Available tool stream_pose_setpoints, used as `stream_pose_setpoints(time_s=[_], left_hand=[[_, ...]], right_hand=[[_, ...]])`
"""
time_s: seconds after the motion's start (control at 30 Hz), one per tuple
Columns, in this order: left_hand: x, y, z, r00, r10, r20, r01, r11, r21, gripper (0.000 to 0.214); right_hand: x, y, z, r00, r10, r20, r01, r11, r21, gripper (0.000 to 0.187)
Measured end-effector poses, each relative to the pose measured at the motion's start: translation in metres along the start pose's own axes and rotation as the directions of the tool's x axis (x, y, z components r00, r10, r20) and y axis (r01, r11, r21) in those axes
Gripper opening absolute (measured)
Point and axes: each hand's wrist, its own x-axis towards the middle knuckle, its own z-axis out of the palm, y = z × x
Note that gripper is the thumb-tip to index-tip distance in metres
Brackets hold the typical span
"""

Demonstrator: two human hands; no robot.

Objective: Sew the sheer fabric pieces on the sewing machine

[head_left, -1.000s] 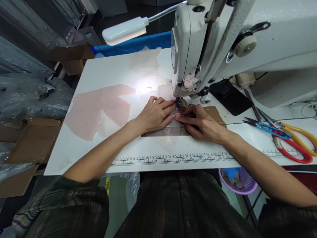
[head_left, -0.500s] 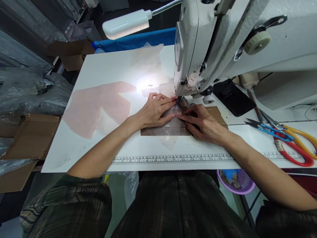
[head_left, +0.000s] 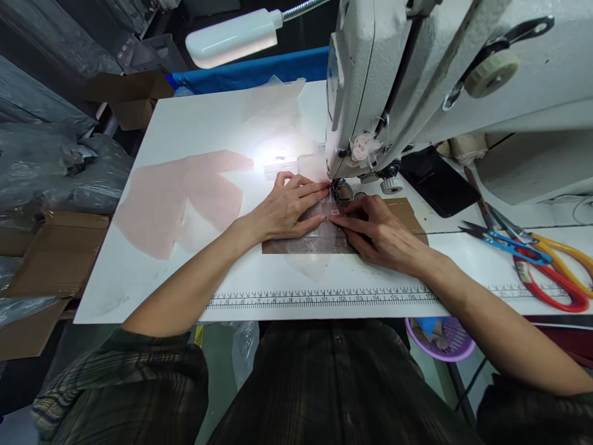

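Note:
My left hand [head_left: 294,207] lies palm down on a sheer pale fabric [head_left: 319,242], its fingers stretched out toward the presser foot [head_left: 341,190] and its thumb apart from them. To the right of the foot, my right hand [head_left: 377,233] rests low over the same fabric. Its index finger reaches left and touches the fabric beside a small red-and-white mark [head_left: 335,212]; the other fingers are bent and partly hidden. Under the fabric lies a brown plate [head_left: 274,246] on the white table. The sewing machine [head_left: 354,93] stands over the work.
Cut pink sheer pieces [head_left: 171,191] lie on the table [head_left: 111,272] at left. A lamp [head_left: 234,38] hangs behind. At right are a black phone [head_left: 440,182], blue thread snips [head_left: 504,242] and red-handled scissors [head_left: 551,287]. A printed ruler [head_left: 324,300] runs along the front edge.
My right index fingertip has shifted slightly left on the fabric. My left hand keeps nearly the same place. The whole view has moved a little.

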Motion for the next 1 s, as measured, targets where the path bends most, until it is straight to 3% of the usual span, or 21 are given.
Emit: stream_pose_setpoints(time_s=[0.73, 1.0], left_hand=[[-0.0001, -0.0021, 0.0058, 1.000, -0.012, -0.020, 0.011, 1.000, -0.013, 0.049], [0.0016, 0.0034, 0.0027, 0.999, -0.032, -0.007, 0.032, 0.999, -0.017, 0.045]], right_hand=[[-0.0011, -0.0023, -0.0003, 0.999, 0.046, 0.002, -0.046, 0.999, -0.021, 0.040], [-0.0008, -0.0013, -0.0004, 0.999, 0.009, -0.030, -0.010, 1.000, -0.023, 0.039]])
